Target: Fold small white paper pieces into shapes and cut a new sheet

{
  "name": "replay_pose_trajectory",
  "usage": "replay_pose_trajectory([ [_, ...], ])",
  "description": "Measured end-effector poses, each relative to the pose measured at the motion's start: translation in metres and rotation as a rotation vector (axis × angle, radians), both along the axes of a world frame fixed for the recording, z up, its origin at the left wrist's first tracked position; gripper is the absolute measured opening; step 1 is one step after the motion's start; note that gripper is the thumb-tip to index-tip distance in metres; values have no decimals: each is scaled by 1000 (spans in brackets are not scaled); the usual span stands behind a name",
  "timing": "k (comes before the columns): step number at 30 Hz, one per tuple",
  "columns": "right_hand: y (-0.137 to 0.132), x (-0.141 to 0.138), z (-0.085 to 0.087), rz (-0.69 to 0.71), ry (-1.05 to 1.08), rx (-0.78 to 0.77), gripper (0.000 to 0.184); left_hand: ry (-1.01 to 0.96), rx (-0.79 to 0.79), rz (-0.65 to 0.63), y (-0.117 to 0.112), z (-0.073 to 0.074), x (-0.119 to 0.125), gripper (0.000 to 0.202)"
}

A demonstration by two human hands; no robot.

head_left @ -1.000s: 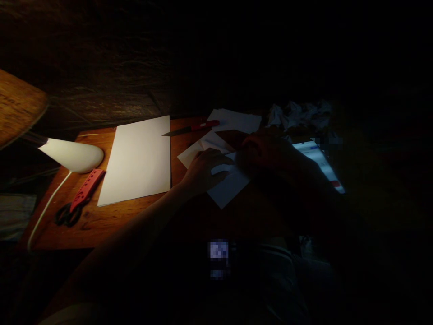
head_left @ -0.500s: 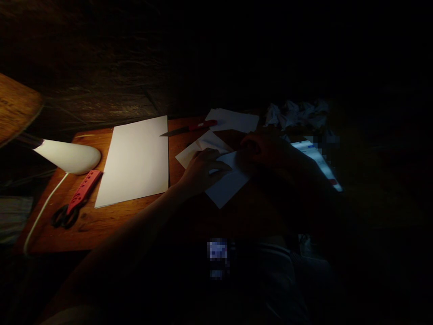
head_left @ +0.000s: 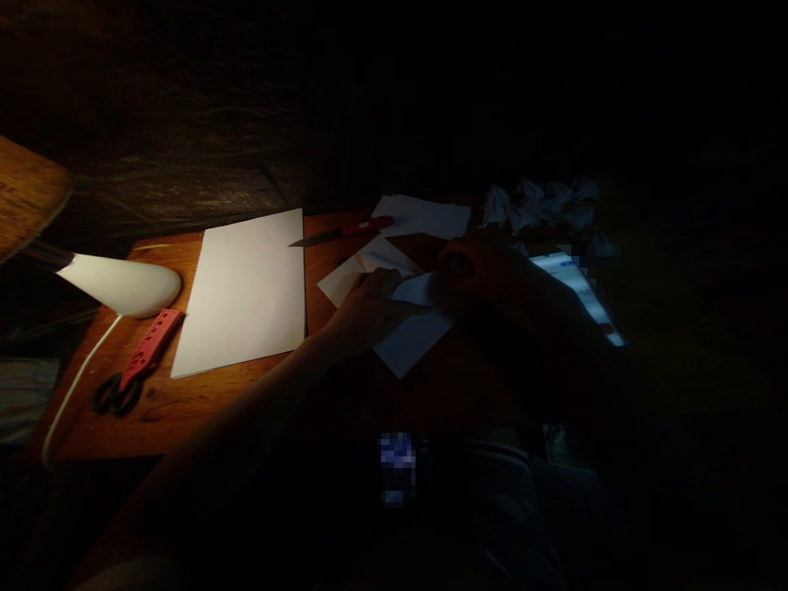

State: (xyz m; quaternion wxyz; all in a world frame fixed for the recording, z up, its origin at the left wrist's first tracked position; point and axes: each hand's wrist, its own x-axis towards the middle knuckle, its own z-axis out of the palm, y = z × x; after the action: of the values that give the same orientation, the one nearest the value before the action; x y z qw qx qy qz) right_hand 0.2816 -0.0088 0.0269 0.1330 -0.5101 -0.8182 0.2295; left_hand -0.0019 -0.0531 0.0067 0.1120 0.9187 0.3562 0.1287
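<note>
A partly folded sheet of white paper (head_left: 401,351) lies at an angle on the wooden table. My left hand (head_left: 368,308) rests on its middle with fingers stretched out over the fold. At the paper's right corner is my right hand (head_left: 461,271), fingers curled in and closed on the edge. Deep shadow covers the right hand, and its fingertips are hard to make out.
To the left lie a stack of white paper (head_left: 246,295), scissors in a red sheath (head_left: 149,349) and a white lamp base (head_left: 126,285). Behind are a red-handled knife (head_left: 345,231), more paper (head_left: 434,217) and several folded paper shapes (head_left: 533,205). A lit phone (head_left: 582,291) lies right.
The fingers of my left hand have straightened and shifted slightly over the fold. My right hand stays at the paper's right corner.
</note>
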Motion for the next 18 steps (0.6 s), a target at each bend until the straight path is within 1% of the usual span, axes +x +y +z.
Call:
replay_pose_trajectory([
  [2,-3,-2,2,-19,-5,18,49,14,0,7,-1,1,1,37],
  [4,-6,-3,4,-20,-15,23,53,23,-4,13,-2,2,1,37],
  [7,-9,-5,6,10,-31,7,66,29,-14,10,-3,3,3,37],
  [9,-9,-4,5,11,-36,2,71,30,-18,11,-3,4,3,37],
  [14,-5,3,0,44,25,-31,74,24,-15,17,-3,4,3,35],
  [18,-1,10,-1,35,45,-93,89,29,-14,10,-1,2,2,33],
])
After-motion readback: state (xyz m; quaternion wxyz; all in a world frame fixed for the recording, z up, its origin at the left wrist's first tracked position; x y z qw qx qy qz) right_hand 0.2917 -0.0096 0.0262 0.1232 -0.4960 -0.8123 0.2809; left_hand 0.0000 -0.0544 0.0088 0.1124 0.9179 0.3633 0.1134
